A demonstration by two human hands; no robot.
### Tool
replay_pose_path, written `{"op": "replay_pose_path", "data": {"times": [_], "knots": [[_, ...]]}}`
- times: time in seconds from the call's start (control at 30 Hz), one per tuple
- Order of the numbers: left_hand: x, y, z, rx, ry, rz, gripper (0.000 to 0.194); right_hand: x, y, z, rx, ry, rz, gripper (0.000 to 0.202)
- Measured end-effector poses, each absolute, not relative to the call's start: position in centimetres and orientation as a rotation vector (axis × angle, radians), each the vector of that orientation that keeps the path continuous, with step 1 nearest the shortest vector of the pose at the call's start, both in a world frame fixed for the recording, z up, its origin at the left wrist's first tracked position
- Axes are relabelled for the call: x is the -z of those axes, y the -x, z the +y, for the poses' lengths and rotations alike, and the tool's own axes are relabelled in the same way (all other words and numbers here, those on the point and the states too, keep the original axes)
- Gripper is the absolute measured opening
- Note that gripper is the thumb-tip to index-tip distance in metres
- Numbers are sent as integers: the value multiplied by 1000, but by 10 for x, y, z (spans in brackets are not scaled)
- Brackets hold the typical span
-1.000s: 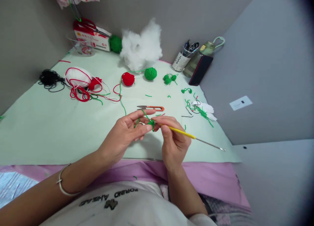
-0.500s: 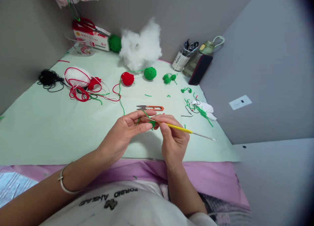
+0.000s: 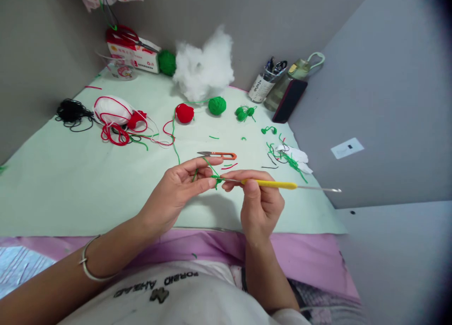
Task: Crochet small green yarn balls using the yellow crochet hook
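Between the thumb and fingers of my left hand is a small piece of green crochet work. A strand of green yarn runs up from it over my raised index finger. My right hand is closed around the yellow grip of a crochet hook. The hook's near tip meets the green piece; its other metal end points out to the right. Just beyond my left fingers lie orange thread snips. A green yarn ball and a red yarn ball sit farther back.
White stuffing is heaped at the back wall, beside a tissue box. Tangled white yarn and black yarn lie left. A pen cup, a phone and yarn scraps are at the right.
My right hand has moved to the right with the crochet hook, which now lies more level. My left hand stays nearly in place, holding the green piece.
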State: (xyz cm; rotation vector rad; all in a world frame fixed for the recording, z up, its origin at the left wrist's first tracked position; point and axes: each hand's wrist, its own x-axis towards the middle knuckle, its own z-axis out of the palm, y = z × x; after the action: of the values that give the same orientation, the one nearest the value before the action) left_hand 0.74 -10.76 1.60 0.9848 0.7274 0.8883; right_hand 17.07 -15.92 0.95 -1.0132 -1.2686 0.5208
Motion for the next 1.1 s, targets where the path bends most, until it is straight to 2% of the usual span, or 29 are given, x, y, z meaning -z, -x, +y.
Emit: {"op": "replay_pose_path", "data": {"times": [0.2, 0.3, 0.37, 0.43, 0.57, 0.67, 0.87, 0.93, 1.0, 1.1], "knots": [[-20, -12, -113, -970, -1081, 772, 38, 2, -169, -163, 23, 1037, -1659, 29], [-19, -14, -112, -885, -908, 697, 44, 11, -167, -162, 221, 1102, -1688, 35], [-18, -14, -110, -784, -730, 644, 43, 11, -166, -161, 123, 1105, -1619, 33], [-18, -13, -107, -749, -646, 629, 38, 6, -167, -159, -114, 1049, -1435, 27], [-21, -12, -107, -789, -740, 612, 37, -5, -167, -153, -433, 931, -1229, 21], [-23, -14, -111, -840, -825, 623, 38, -5, -164, -153, -404, 954, -1320, 20], [-19, -16, -109, -785, -709, 617, 32, 5, -167, -159, 38, 1085, -1575, 34], [-19, -15, -107, -756, -627, 582, 24, 3, -170, -158, -16, 1072, -1478, 30], [-19, -14, -105, -781, -610, 585, 19, 0, -172, -155, -208, 1039, -1304, 22], [-20, -14, -106, -838, -707, 634, 20, -5, -171, -152, -451, 965, -1193, 17]]}}
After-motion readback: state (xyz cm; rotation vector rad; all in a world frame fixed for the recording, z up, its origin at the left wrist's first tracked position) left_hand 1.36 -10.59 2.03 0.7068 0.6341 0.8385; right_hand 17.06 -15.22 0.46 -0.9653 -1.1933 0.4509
